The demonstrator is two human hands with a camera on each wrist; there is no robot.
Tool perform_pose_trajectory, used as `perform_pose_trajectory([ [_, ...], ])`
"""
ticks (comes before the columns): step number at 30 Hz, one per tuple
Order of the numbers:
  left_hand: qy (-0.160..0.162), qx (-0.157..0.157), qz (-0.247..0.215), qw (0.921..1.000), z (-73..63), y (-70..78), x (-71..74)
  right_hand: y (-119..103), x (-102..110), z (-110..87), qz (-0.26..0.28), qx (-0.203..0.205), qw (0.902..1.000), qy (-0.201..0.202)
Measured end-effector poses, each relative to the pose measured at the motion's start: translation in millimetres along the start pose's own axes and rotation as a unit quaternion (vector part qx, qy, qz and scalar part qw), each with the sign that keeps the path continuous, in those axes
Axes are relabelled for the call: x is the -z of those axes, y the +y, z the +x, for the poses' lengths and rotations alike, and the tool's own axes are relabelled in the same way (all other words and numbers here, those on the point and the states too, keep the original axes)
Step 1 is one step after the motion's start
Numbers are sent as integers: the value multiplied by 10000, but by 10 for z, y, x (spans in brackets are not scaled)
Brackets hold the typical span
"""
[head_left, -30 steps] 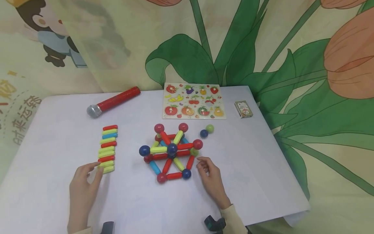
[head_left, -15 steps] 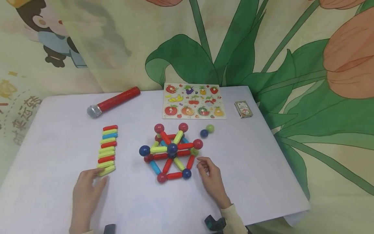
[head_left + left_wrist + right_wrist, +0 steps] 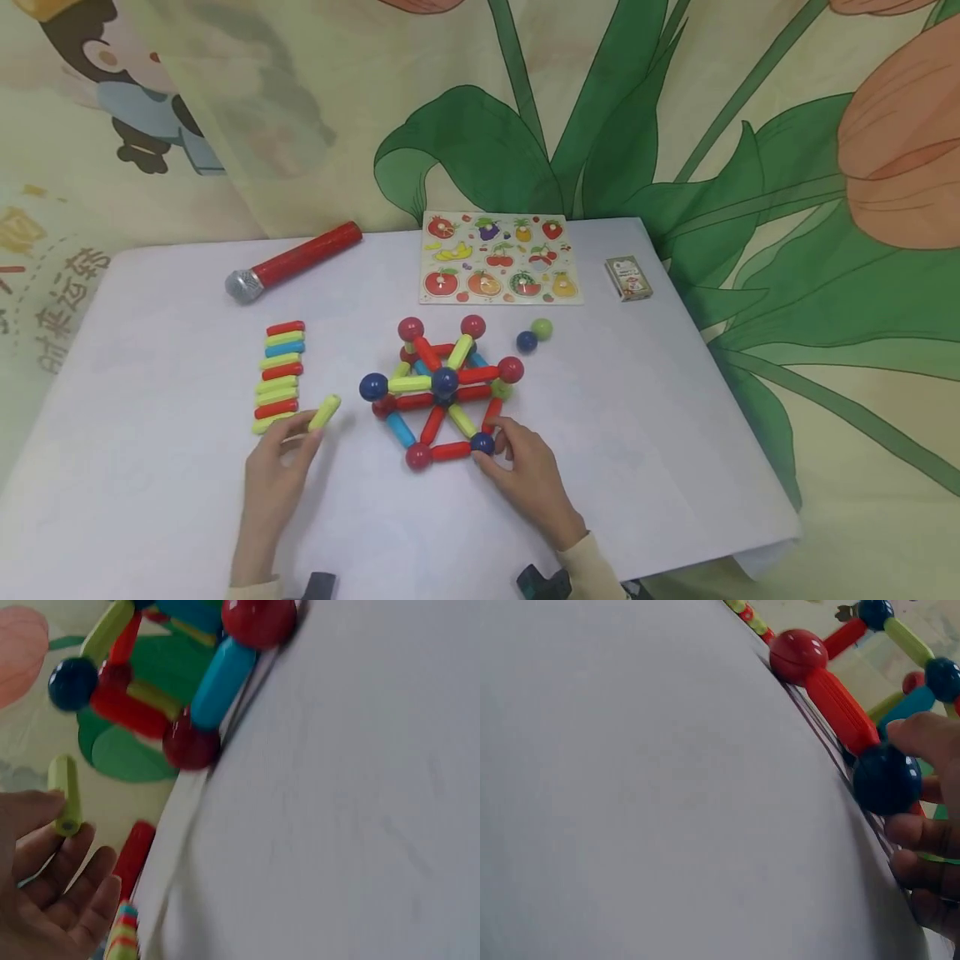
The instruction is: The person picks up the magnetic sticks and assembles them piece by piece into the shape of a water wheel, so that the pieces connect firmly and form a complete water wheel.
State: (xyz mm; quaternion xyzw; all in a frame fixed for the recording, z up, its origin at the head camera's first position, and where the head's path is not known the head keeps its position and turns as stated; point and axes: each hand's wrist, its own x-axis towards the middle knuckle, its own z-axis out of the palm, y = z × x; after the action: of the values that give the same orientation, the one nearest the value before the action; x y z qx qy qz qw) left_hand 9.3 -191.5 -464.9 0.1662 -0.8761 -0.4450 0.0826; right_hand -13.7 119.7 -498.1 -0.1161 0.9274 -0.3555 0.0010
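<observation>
My left hand pinches a yellow-green magnetic rod between thumb and fingers, raised above the table; the left wrist view shows the same rod tilted up. Just right of it stands a two-layer structure of magnetic rods and balls in red, blue and yellow-green. My right hand holds the dark blue ball at the structure's front right corner, thumb and fingers on either side. That ball joins a red rod in the right wrist view.
A column of loose rods lies left of the structure. A blue ball and a green ball sit behind its right side. Farther back are a red microphone, a fruit puzzle board and a small card box.
My left hand has taken the nearest yellow-green rod from the column and carried it right and up. My right hand has moved left from beside the structure onto its front right blue ball.
</observation>
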Motion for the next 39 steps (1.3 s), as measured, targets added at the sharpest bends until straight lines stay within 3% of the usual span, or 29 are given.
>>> perform_pose_trajectory([
  [2,-195,266,-603,9976,73,144,-138,-25,-9,7,-227,119,9997,-19],
  [6,-600,665,-1434,9856,236,317,-374,-41,-4,16,-414,193,9990,4],
  [9,-1027,801,-1647,9777,284,363,-498,-29,30,13,-347,54,9994,-15],
  [12,-1276,888,-1767,9719,251,352,-551,-2,70,16,-226,-141,9996,53],
  [20,-1448,1087,-2228,9579,88,394,-552,123,175,60,-34,-434,9977,523],
  [23,-1386,1050,-2290,9578,68,466,-540,138,178,76,25,-411,9978,515],
  [31,-1291,977,-2231,9613,141,597,-492,138,182,80,54,-513,9977,447],
  [39,-1415,775,-2529,9540,203,655,-496,148,180,78,91,-538,9977,390],
])
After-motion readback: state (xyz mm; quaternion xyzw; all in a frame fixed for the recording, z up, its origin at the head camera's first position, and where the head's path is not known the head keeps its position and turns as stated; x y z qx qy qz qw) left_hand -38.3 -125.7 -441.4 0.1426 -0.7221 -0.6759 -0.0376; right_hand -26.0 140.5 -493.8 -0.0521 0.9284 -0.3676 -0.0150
